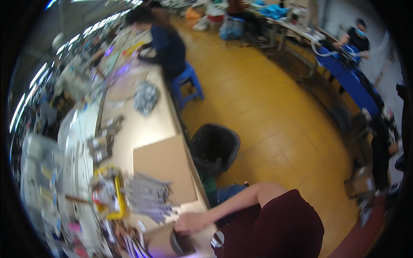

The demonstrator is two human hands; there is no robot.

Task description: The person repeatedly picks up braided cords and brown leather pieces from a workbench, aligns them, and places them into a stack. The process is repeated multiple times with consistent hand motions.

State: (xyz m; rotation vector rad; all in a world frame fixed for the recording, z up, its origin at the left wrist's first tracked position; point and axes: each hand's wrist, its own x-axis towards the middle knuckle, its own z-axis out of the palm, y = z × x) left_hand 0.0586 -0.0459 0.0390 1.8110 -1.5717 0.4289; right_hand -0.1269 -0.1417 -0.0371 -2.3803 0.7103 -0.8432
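Observation:
My right arm reaches in from the lower right, out of a dark maroon sleeve (290, 223). At the table's near edge my right hand (190, 223) has its fingers curled on a dark curved band (181, 243). What looks like part of my left hand (159, 245) lies beside that band at the lower edge, too blurred to show its fingers. Just beyond my right hand, a bundle of grey-and-white striped cords (148, 195) is spread on the table, partly over a flat brown cardboard sheet (165, 161).
A yellow basket (118, 198) holds small items. Further along the table (148, 129) are tagged bundles (101, 146) and a grey patterned bag (145, 98). A black lined bin (215, 147) stands on the floor. A co-worker (165, 47) sits on a blue stool (189, 84); another person (357, 41) is at far right.

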